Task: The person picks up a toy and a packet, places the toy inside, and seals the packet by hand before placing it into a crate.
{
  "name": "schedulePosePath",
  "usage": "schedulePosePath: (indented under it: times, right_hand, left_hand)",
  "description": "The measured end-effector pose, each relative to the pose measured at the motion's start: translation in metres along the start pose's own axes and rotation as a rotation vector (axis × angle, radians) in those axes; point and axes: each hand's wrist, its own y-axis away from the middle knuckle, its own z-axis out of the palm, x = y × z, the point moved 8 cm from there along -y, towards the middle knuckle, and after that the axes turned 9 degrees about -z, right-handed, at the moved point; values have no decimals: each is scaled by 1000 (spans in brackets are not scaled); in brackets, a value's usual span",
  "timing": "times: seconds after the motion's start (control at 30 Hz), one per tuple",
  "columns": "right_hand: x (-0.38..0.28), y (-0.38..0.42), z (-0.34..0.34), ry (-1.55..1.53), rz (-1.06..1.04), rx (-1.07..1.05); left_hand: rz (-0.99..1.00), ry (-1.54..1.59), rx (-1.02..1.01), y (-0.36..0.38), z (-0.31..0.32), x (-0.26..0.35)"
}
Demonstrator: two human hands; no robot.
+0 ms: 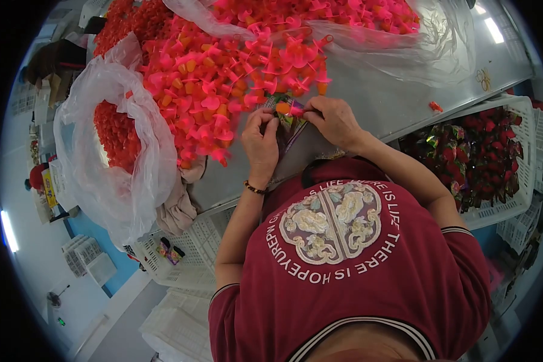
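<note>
Pinching a packet [292,129] between closed fingertips, left hand [260,143] and right hand [336,123] work upper centre; loose pink pieces [208,81] heap upper left, seemingly finished packets [455,148] right.

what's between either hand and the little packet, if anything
Nothing visible: the left hand and right hand are both already at the packet. The heap of pink and orange pieces lies beyond it, not in between.

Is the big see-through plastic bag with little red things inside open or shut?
Open. The clear plastic bag has a wide, round mouth, and the small red pieces show through it.
</note>
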Motion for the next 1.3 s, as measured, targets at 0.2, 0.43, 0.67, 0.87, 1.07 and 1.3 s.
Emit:
schedulePosePath:
  times: [0.2,0.43,0.67,0.87,1.07,1.3]
  right_hand:
    - [-28,-5,-9,386,-295,-105]
    - [-44,-20,-1,465,-381,-302]
    - [-27,-25,7,2,-205,-172]
    - [-24,-25,12,-163,-162,-15]
    - [-46,-35,4,-325,-151,-133]
    - [-81,-44,-32,-96,-366,-126]
  left_hand:
    - [33,-23,29,6,-1,15]
    - [290,-199,27,18,1,43]
    - [385,-154,70,16,-1,56]
    - [389,-100,158,7,-6,65]
    - [241,146,206,-2,-16,60]
    - [-106,434,-369,-19,-7,68]
